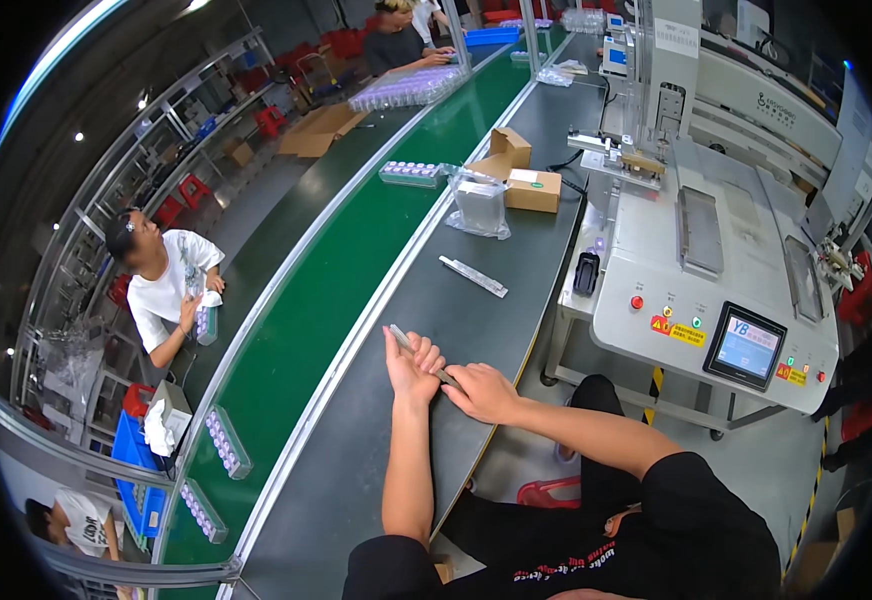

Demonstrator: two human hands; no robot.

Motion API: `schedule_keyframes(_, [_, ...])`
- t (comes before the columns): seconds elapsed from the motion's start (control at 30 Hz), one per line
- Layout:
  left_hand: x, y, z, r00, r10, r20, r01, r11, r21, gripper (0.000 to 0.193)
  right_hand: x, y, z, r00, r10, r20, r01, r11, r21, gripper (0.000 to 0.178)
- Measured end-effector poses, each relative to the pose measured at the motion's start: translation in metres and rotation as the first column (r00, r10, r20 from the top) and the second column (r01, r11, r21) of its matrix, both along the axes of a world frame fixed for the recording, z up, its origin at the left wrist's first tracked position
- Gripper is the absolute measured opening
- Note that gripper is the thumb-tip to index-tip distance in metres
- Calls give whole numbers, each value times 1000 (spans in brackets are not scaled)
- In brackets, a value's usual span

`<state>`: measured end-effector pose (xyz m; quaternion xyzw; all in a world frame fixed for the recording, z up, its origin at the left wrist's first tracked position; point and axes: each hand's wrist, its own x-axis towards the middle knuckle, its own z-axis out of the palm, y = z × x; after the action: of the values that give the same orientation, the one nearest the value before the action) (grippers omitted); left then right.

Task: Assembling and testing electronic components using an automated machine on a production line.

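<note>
Over the dark grey bench (341,490), my two hands hold one slim, greyish, stick-like piece (400,337) at a slant. My left hand (414,368), palm turned up, has it lying across the palm with the fingers curled around it. My right hand (483,392) grips the lower right end, its fingers closed. Most of the piece is hidden by my fingers, so its kind is unclear. Farther up the bench lies a slim, pale, wrapped strip (474,276), apart from both hands.
Beyond the strip sit a clear plastic bag of flat pieces (479,205) and an open cardboard box (533,190). A green conveyor belt (301,325) runs along the left, carrying trays of purple-topped items (228,442). A machine with a touchscreen (745,345) stands right. Co-workers sit across the belt.
</note>
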<state>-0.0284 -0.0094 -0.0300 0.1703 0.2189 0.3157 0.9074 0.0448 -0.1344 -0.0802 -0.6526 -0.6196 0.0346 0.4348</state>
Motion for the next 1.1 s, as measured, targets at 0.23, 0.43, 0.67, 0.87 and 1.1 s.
schedule_keyframes(0.23, [-13,16,-18,933,-316,170,275,934,228,56,-3,2,0,1000,11,24,-13,998,58,21])
schedule_keyframes(0.43, [-4,1,3,999,-47,1,47,994,95,57,0,3,0,1000,-26,-2,26,999,19,19])
schedule_keyframes(0.67, [-18,27,-22,918,-348,190,287,914,285,58,-2,3,5,999,1,32,-2,1000,15,19])
schedule_keyframes(0.87, [-20,20,-5,918,12,-397,209,837,506,57,-1,1,0,997,-30,-78,29,999,-22,19])
schedule_keyframes(1.1, [-30,25,-7,881,69,-469,280,723,631,26,0,-1,9,988,-15,-152,12,1000,-20,17])
